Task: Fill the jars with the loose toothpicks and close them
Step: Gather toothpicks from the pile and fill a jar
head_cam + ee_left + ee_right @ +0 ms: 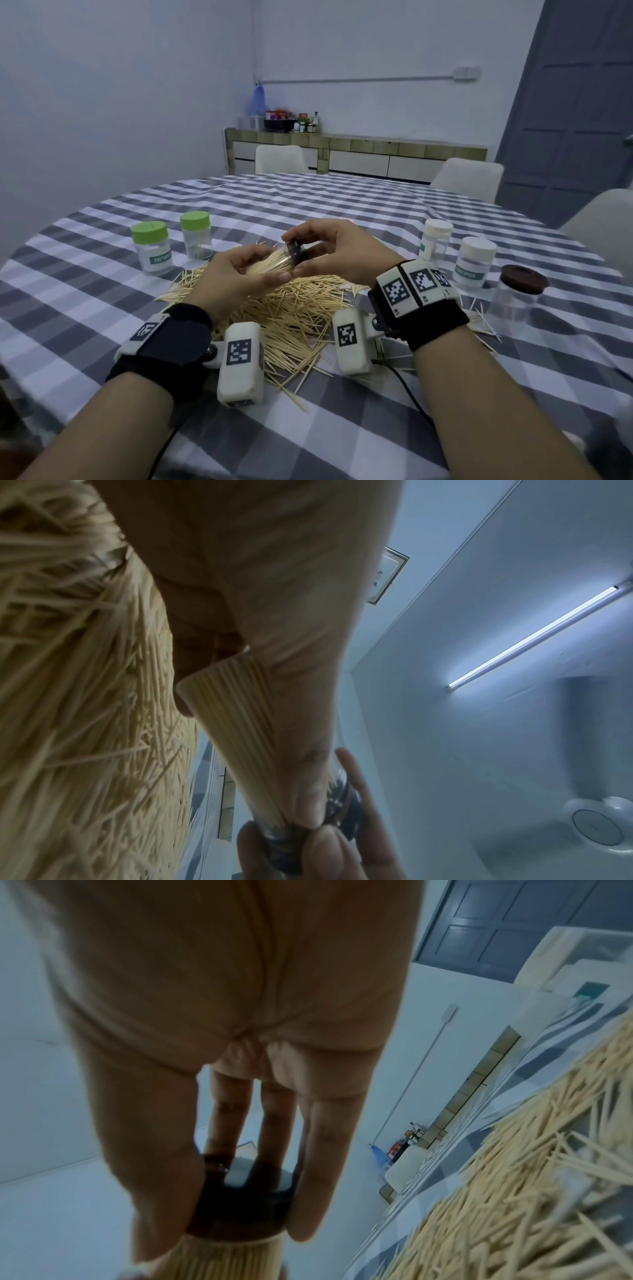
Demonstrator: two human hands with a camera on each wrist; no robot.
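Head view: above the loose toothpick pile [294, 308], the left hand [236, 277] grips a toothpick-packed clear jar [270, 265]; the right hand [337, 253] pinches its dark brown lid [295, 255]. Right wrist alone shows fingertips [308, 1215] encircling that lid.

Wrist bands [442, 317]: black fabric, both wrists
Camera pods [240, 363]: cream, rounded
Markers [397, 291]: black-and-white squares
Cable [409, 390]: black

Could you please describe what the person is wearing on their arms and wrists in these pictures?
Both forearms are bare, with no sleeves. Each wrist carries a black fabric strap with off-white plastic blocks printed with black-and-white square markers. A rounded off-white camera pod hangs inward from the left wrist, another from the right. A thin black cable runs back from the right pod.
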